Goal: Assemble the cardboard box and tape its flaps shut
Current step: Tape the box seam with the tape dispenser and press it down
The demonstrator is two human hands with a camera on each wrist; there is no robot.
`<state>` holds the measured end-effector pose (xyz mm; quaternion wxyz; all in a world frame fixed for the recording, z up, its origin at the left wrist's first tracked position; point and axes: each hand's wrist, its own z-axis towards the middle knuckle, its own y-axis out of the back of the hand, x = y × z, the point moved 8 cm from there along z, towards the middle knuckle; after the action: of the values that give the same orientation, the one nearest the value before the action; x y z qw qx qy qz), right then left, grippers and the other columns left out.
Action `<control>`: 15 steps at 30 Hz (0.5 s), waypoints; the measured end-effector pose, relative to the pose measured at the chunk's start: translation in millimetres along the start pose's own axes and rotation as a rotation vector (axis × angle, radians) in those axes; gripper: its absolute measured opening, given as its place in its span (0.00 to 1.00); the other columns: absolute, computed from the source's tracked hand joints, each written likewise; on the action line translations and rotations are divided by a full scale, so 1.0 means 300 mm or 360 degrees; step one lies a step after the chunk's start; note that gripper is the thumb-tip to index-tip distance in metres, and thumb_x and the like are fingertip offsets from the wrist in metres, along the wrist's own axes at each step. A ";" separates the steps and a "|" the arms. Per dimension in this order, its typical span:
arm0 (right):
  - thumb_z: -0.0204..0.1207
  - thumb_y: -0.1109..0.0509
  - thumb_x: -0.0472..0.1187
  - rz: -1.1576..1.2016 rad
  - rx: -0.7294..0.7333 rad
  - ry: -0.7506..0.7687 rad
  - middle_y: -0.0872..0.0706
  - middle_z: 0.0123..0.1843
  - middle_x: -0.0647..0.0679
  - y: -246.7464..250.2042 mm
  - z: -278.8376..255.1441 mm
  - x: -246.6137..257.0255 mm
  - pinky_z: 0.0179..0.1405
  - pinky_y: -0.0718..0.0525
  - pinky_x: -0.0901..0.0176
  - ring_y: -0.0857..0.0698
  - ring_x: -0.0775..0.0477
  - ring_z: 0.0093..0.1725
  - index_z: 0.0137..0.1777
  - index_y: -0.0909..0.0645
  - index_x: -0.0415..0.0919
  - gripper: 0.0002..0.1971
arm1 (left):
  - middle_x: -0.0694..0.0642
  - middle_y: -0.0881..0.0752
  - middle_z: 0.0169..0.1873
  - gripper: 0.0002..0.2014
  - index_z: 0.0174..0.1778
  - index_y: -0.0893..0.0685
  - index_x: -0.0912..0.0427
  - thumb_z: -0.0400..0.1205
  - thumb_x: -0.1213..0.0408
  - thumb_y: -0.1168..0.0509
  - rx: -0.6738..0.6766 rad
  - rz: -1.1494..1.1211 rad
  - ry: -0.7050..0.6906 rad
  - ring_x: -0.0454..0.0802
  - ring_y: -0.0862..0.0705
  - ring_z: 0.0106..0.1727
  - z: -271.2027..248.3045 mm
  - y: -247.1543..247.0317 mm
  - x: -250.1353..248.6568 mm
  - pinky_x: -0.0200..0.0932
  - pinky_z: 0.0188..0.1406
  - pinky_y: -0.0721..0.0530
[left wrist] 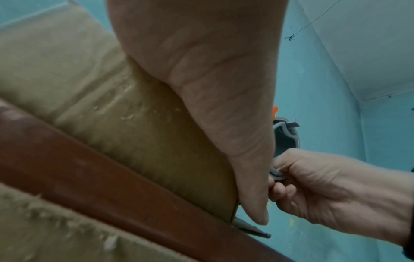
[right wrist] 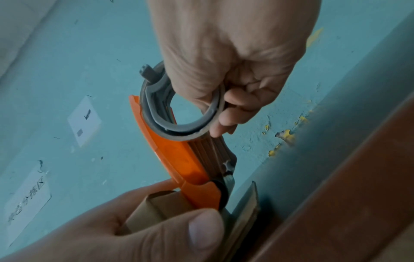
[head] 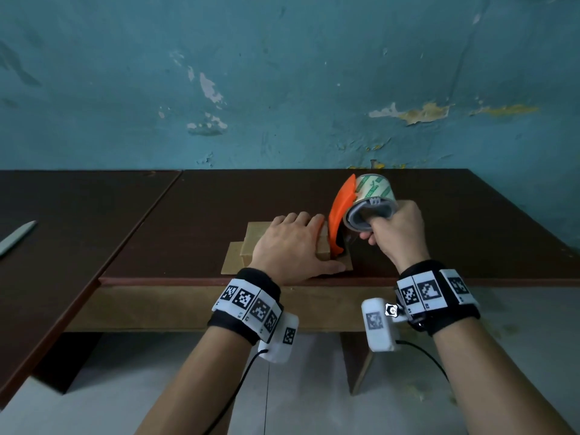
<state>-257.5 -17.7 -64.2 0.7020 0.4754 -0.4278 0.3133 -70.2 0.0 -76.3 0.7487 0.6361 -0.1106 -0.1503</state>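
A small cardboard box [head: 253, 241] stands near the front edge of the dark brown table [head: 455, 233], with a flap [head: 231, 262] lying flat at its left. My left hand [head: 293, 246] lies over the box top. Its thumb [right wrist: 205, 230] runs along the near side and the fingers reach over the far side, so it holds the box [right wrist: 156, 207]. My right hand [head: 397, 235] grips an orange tape dispenser [head: 340, 211] by its grey ring, which carries a tape roll [head: 375, 189]. The dispenser's lower end [right wrist: 201, 193] meets the box's right side.
The table's front edge [head: 408, 281] runs just under my wrists. A second dark table joins at the left, and a flat grey strip [head: 15, 238] lies on it. A peeling blue wall [head: 282, 89] closes off the back.
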 end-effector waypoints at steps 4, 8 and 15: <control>0.75 0.28 0.33 -0.0087 0.0014 0.0004 0.10 0.25 0.46 0.004 0.003 0.010 0.25 0.18 0.60 0.11 0.51 0.23 0.38 0.15 0.46 0.07 | 0.55 0.21 0.74 0.51 0.87 0.35 0.50 0.73 0.21 0.39 0.0007 0.0003 -0.0001 0.56 0.23 0.74 0.002 -0.001 -0.001 0.55 0.78 0.29; 0.73 0.25 0.32 -0.0196 0.0012 -0.0031 0.09 0.29 0.45 -0.008 0.015 -0.003 0.36 0.07 0.48 0.07 0.50 0.30 0.47 0.13 0.41 0.05 | 0.55 0.20 0.73 0.50 0.86 0.34 0.50 0.73 0.21 0.39 -0.0008 0.0017 -0.0004 0.56 0.22 0.73 0.001 -0.003 0.000 0.55 0.78 0.28; 0.75 0.25 0.35 -0.0194 0.0005 -0.0071 0.08 0.32 0.48 -0.014 0.010 -0.022 0.41 0.06 0.42 0.07 0.53 0.30 0.54 0.12 0.39 0.09 | 0.56 0.20 0.73 0.50 0.85 0.33 0.51 0.73 0.21 0.38 -0.0025 0.0021 -0.0007 0.57 0.22 0.73 0.002 -0.004 0.001 0.56 0.78 0.28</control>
<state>-257.6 -22.1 -71.4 0.7094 0.5086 -0.4130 0.2600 -70.4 -0.9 -77.2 0.7545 0.6291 -0.1152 -0.1475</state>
